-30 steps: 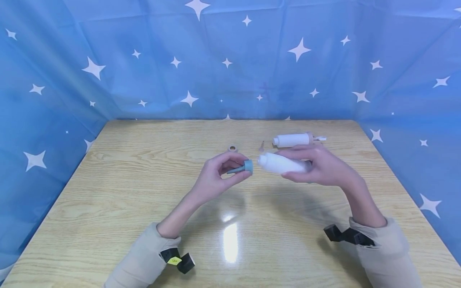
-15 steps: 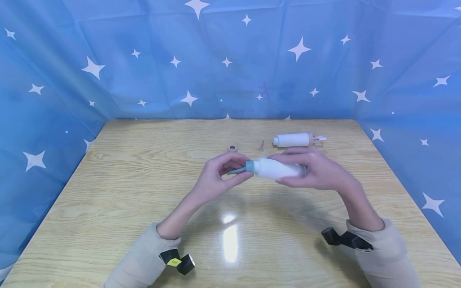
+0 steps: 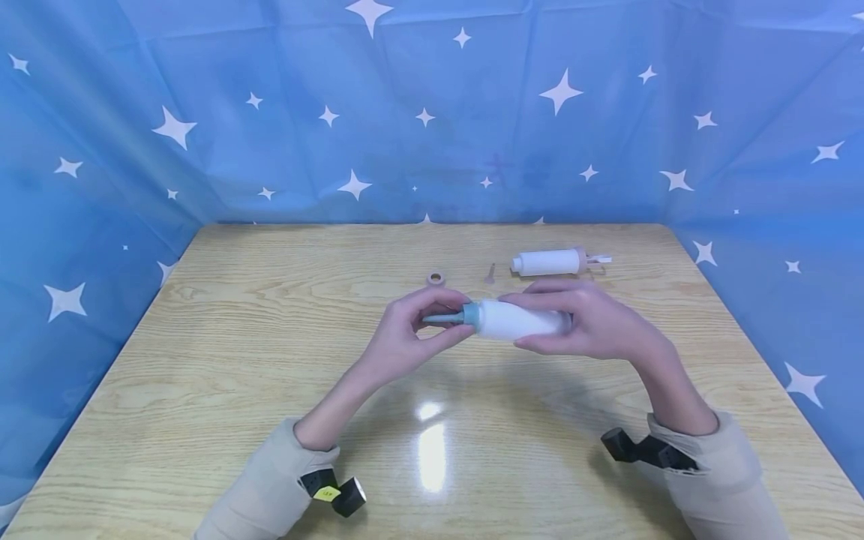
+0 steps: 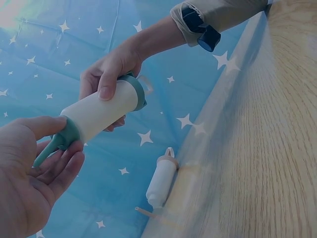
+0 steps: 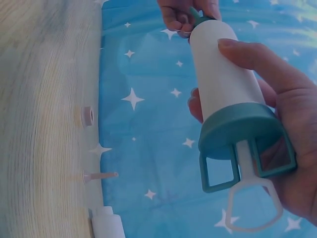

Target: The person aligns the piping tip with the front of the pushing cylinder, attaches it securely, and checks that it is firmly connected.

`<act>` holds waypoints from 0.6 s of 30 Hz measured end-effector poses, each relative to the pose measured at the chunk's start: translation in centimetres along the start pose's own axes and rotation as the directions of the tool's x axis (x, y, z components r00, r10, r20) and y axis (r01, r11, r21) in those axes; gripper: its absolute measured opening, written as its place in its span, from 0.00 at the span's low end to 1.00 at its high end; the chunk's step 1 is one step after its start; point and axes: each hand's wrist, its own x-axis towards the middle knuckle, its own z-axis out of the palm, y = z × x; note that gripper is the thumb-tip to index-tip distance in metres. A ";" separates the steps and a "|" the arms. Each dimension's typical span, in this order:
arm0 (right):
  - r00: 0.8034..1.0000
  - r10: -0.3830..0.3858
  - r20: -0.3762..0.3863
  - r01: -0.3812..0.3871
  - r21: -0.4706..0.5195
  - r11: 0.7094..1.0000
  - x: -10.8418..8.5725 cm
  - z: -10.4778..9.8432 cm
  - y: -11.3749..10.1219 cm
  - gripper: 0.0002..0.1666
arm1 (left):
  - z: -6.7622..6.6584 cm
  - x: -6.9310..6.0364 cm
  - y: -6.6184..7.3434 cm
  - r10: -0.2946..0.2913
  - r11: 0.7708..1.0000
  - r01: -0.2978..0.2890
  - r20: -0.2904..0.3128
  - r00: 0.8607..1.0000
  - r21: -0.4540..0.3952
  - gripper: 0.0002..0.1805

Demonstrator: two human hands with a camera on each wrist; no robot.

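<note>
In the head view my left hand (image 3: 388,349) pinches a teal nozzle cap (image 3: 471,316) between thumb and fingers, its thin spout pointing left. The cap meets the front end of a white syringe barrel (image 3: 520,321); I cannot tell whether it is threaded on. Around the barrel, my right hand (image 3: 601,322) curls its fingers and thumb. The right wrist view shows the syringe's teal rear collar (image 5: 240,124) with two square finger loops, and a white plunger ring (image 5: 231,215) behind it. Both hands hold the syringe above the table, roughly level.
Behind the hands, a second white syringe (image 3: 548,262) with a pinkish collar lies on the wooden table (image 3: 236,360). To its left are a small pinkish nozzle (image 3: 490,274) and a pinkish ring cap (image 3: 436,278). A blue star-patterned curtain (image 3: 432,150) surrounds the table.
My right hand has brought the barrel leftward until its front end met the teal nozzle cap, which was apart before. The cap has turned slightly in my left fingers.
</note>
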 end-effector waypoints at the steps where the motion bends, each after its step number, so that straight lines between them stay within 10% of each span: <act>1: 1.000 0.000 0.002 0.000 0.000 1.000 0.0 0.0 0.0 0.31 | 0.0 0.0 0.0 0.000 1.000 0.000 0.000 1.000 0.000 0.16; 18: 1.000 0.000 0.008 0.000 -0.011 1.000 0.1 0.0 0.0 0.30 | -0.2 0.1 0.0 0.041 0.997 -0.042 0.021 0.999 0.061 0.18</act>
